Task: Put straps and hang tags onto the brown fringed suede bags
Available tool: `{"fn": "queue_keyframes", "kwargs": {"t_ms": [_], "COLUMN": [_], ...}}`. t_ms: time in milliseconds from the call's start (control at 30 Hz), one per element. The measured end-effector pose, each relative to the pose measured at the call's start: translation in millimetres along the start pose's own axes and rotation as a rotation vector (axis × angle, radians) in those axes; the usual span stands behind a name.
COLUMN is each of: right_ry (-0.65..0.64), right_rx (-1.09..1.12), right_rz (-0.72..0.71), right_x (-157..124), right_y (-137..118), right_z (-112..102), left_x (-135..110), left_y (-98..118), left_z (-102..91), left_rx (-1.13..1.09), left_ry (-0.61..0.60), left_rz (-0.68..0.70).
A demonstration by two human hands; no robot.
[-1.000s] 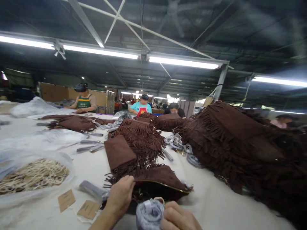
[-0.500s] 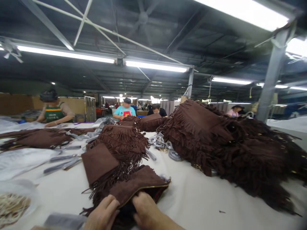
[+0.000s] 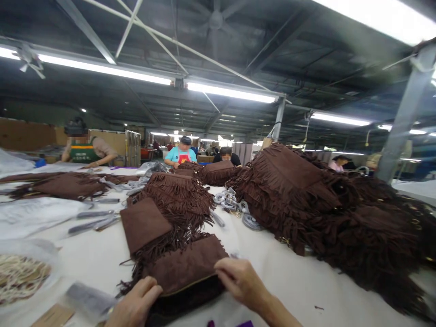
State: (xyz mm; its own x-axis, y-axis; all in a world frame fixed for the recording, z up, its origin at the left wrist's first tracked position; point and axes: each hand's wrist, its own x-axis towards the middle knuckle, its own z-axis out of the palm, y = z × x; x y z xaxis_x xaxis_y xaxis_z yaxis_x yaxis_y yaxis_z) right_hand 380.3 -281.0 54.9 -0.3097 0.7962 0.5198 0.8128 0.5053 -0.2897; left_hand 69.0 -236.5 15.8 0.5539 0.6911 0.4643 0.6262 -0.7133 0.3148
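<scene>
A dark brown, suede-look fringed bag (image 3: 190,263) lies in front of me on the white table, its gold-toned zip edge facing me and the mouth dark inside. My left hand (image 3: 136,299) has its fingers closed on the left end of that edge. At the opposite corner, my right hand (image 3: 240,279) pinches the rim between thumb and fingers. Fringe spreads out beyond the bag's left side. Just behind it rests a flat brown bag (image 3: 146,225), and past that a stack of fringed bags (image 3: 173,193).
A large heap of fringed bags (image 3: 289,195) fills the right side. Grey wrapped straps (image 3: 250,221) with metal hooks lie mid-table. On the left are a plastic bag of cream cords (image 3: 23,277), a grey wrapped bundle (image 3: 90,297) and a cardboard piece (image 3: 52,315). Co-workers (image 3: 83,152) stand beyond.
My right hand has come out of the bag's mouth and moved right to its corner. The bag's edge is now straighter. My view has shifted slightly left.
</scene>
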Motion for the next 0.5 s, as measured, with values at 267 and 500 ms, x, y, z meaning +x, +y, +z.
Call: {"fn": "queue_keyframes", "kwargs": {"t_ms": [267, 500], "right_ry": [-0.27, -0.316], "right_rx": [0.108, 0.18], "right_rz": [0.077, 0.175], "right_x": [-56.1, -54.7], "right_y": [51.6, 2.9], "right_z": [-50.8, -67.0], "left_x": [20.5, 34.0], "left_y": [-21.4, -1.0], "left_z": [-14.4, -22.2], "left_rx": [0.142, 0.227], "left_ry": [-0.017, 0.145], "left_rz": [-0.072, -0.124]}}
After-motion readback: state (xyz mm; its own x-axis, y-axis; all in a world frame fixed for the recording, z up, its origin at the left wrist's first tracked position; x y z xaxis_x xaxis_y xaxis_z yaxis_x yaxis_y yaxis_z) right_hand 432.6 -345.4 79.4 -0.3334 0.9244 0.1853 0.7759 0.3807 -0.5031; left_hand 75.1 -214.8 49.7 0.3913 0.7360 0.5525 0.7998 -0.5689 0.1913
